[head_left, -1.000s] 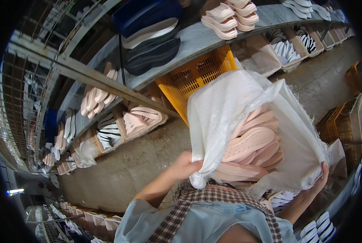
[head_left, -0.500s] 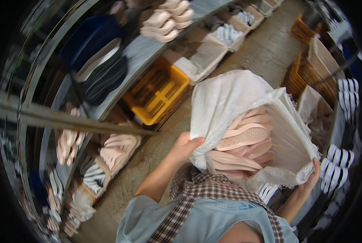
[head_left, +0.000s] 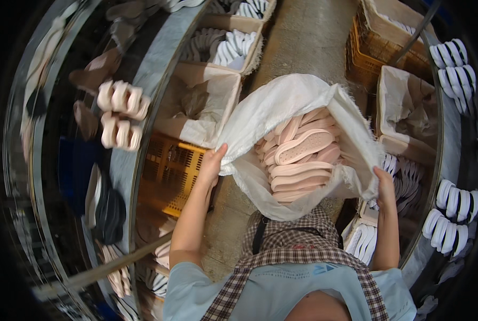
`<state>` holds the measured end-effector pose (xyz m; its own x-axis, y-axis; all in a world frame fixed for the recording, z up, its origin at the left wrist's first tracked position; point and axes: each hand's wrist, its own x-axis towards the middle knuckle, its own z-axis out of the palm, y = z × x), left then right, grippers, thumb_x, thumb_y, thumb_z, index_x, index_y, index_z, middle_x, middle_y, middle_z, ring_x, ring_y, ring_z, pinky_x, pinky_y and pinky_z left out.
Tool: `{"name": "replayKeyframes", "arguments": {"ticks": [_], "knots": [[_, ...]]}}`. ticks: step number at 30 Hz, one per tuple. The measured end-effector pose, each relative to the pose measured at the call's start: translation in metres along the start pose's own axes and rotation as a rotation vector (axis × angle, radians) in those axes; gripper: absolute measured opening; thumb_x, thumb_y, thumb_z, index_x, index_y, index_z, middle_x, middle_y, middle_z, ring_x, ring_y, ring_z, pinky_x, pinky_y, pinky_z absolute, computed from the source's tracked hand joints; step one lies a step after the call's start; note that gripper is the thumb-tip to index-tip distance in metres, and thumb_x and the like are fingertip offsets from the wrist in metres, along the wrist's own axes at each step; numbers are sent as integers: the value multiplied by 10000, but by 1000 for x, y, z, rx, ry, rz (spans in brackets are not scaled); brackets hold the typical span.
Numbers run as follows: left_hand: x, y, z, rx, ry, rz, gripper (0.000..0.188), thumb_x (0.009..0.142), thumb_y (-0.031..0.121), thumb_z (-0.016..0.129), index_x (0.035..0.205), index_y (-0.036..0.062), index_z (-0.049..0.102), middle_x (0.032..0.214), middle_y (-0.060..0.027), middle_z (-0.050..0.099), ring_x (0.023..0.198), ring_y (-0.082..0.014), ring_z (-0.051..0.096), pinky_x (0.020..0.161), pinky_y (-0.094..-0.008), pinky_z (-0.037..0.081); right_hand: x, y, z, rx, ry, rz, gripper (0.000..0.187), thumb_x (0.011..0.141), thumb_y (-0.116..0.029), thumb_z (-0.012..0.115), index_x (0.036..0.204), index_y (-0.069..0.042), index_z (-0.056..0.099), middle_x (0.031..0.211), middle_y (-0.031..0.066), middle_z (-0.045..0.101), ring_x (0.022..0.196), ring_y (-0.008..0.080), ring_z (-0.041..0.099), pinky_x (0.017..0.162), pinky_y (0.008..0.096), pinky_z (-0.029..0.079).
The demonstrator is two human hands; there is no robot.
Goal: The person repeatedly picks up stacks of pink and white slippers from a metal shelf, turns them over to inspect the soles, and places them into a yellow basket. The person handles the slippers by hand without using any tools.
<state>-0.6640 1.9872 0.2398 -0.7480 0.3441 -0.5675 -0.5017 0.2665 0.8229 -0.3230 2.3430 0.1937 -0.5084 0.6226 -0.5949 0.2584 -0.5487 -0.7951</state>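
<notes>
A white woven sack [head_left: 287, 95] is spread wide in front of me, its frayed mouth facing up. Inside it lies a heap of pale pink shoe soles [head_left: 305, 147], several stacked in rows and one on top with small holes. My left hand [head_left: 212, 163] is closed on the sack's left rim, thumb uppermost. On the opposite side my right hand [head_left: 384, 188] grips the rim; part of its fingers is hidden behind the cloth. Neither hand touches the soles.
A bench on the left carries pink soles [head_left: 122, 115] and dark soles [head_left: 110, 214]. Below it are a cloth-lined crate [head_left: 225, 101] and a yellow crate [head_left: 181, 174]. At right stand another lined crate [head_left: 384, 107] and a bench with white soles [head_left: 455, 200].
The sack has swung left and its mouth now faces me more squarely, showing more of the soles. Both hands keep hold of its rim. My view has turned along the aisle.
</notes>
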Motion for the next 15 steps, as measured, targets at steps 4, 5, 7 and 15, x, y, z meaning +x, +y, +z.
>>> {"name": "replayKeyframes", "arguments": {"ticks": [4, 5, 7, 15], "knots": [[99, -51, 6, 265, 172, -275, 618, 834, 443, 644, 1078, -121, 574, 1097, -192, 598, 998, -243, 549, 897, -352, 402, 100, 77, 4, -311, 107, 292, 288, 864, -234, 558, 839, 39, 646, 761, 74, 628, 651, 178, 581, 590, 306, 440], [130, -67, 5, 322, 191, -332, 635, 823, 453, 653, 1079, -123, 572, 1098, -197, 596, 1011, -244, 545, 892, -358, 405, 126, 94, 2, -415, 80, 242, 293, 856, -240, 567, 816, 39, 647, 751, 76, 625, 647, 175, 571, 580, 316, 433], [184, -107, 3, 458, 182, -404, 717, 779, 502, 677, 1098, -129, 561, 1084, -210, 602, 1011, -261, 555, 872, -371, 423, 178, 120, -5, -601, 161, 313, 321, 829, -265, 597, 772, 48, 636, 714, 80, 609, 619, 180, 531, 562, 352, 416], [318, -103, -85, 1262, -152, -105, 777, 683, 586, 701, 1073, -81, 622, 999, -252, 647, 947, -360, 632, 856, -379, 470, 263, 74, -55, -1619, 120, 176, 482, 883, -500, 491, 860, -75, 717, 806, 179, 683, 690, 252, 668, 693, 406, 508]]}}
